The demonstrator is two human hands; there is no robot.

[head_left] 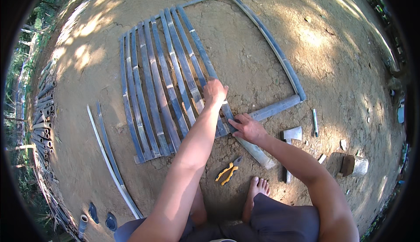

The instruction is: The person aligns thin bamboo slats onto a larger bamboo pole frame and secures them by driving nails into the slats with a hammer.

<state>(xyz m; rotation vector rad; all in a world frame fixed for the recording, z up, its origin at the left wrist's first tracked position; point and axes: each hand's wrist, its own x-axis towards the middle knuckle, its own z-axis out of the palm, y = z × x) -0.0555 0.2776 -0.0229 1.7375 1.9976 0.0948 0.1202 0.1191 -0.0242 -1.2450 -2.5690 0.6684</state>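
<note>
To your near left, a pair of dark sandals [111, 221] lies on bare brown earth [81, 167], with a short hollow tube [82, 225] just beside them. Farther left, cut hollow poles [43, 130] are stacked, open ends facing the earth before you; green foliage [50, 3] borders them. To your right sits a brown-and-pale block [355, 166]; at far right, a small yellowish leaf [308, 19] lies near dappled sunlight.

Left arm [188, 161]: reaching forward, nearly straight; left hand [215, 91] curled, back upward. Right arm [302, 163]: bent; right hand [249, 129] nearer the body, fingers [236, 125] pointing left.
</note>
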